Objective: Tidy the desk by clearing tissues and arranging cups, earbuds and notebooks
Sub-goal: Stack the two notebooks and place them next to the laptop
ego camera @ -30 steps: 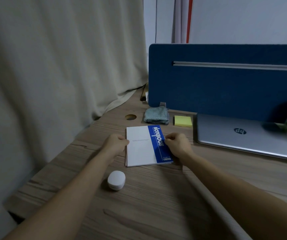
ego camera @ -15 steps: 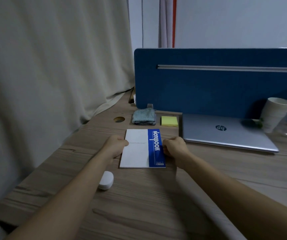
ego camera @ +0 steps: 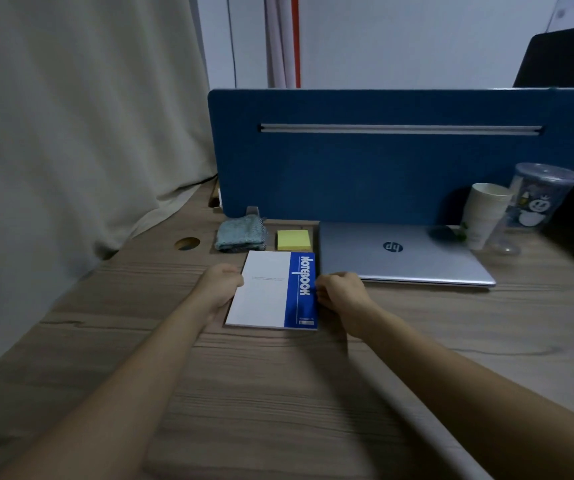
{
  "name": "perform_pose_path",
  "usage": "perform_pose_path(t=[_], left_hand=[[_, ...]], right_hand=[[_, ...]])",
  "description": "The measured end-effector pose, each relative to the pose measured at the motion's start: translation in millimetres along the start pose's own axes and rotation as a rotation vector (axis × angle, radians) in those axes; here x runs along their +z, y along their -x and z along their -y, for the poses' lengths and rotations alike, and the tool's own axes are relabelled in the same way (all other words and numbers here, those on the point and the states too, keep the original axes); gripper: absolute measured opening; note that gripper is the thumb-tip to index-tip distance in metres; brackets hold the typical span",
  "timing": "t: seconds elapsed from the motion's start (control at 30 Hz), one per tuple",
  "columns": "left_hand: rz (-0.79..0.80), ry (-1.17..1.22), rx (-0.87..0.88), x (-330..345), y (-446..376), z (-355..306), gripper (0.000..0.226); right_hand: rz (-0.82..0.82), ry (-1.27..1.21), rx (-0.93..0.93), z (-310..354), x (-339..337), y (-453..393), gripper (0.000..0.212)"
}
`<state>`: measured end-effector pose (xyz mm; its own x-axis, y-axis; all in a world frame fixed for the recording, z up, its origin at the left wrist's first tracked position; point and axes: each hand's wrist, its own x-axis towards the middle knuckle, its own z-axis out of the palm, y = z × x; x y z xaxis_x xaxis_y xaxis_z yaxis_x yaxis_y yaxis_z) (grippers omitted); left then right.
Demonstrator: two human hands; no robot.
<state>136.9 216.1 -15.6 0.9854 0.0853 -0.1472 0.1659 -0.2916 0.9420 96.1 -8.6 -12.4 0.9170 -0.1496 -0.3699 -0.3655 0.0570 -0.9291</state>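
A white and blue notebook (ego camera: 273, 291) lies flat on the wooden desk (ego camera: 313, 393), its right edge beside the laptop. My left hand (ego camera: 221, 287) grips its left edge and my right hand (ego camera: 339, 294) presses on its right edge, fingers curled. A stack of white paper cups (ego camera: 483, 214) stands at the back right next to a clear lidded tumbler (ego camera: 535, 202). The white earbud case is hidden behind my left forearm.
A closed silver laptop (ego camera: 399, 252) lies right of the notebook. Yellow sticky notes (ego camera: 293, 239) and a folded teal cloth (ego camera: 242, 233) sit behind it, under a blue divider panel (ego camera: 382, 157). A curtain (ego camera: 70, 133) hangs at the left; a cable hole (ego camera: 187, 243) is nearby.
The notebook has been slid right and squared up beside the laptop. The view has shifted, so the cups and tumbler now show and the earbud case is out of sight.
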Motion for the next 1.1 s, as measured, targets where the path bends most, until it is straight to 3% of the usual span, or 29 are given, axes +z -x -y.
perform_pose_path(t=[0.27, 0.7, 0.83, 0.97, 1.1], left_hand=[[-0.004, -0.018, -0.006, 5, -14, 5, 0.048], [0.125, -0.167, 0.076, -16, 22, 3, 0.027], [0.136, -0.411, 0.216, -40, 43, -2, 0.014], [0.196, -0.691, 0.186, -76, 68, 1, 0.016], [0.316, -0.947, 0.040, -96, 96, 5, 0.051]], right_hand=[[-0.034, 0.005, -0.019, -1, -4, -13, 0.018], [-0.024, 0.050, -0.071, -6, -6, 26, 0.009], [-0.025, 0.076, -0.070, -4, -12, 48, 0.012], [-0.025, 0.110, -0.139, -6, -14, 68, 0.024], [0.003, 0.086, -0.152, -9, -15, 83, 0.024]])
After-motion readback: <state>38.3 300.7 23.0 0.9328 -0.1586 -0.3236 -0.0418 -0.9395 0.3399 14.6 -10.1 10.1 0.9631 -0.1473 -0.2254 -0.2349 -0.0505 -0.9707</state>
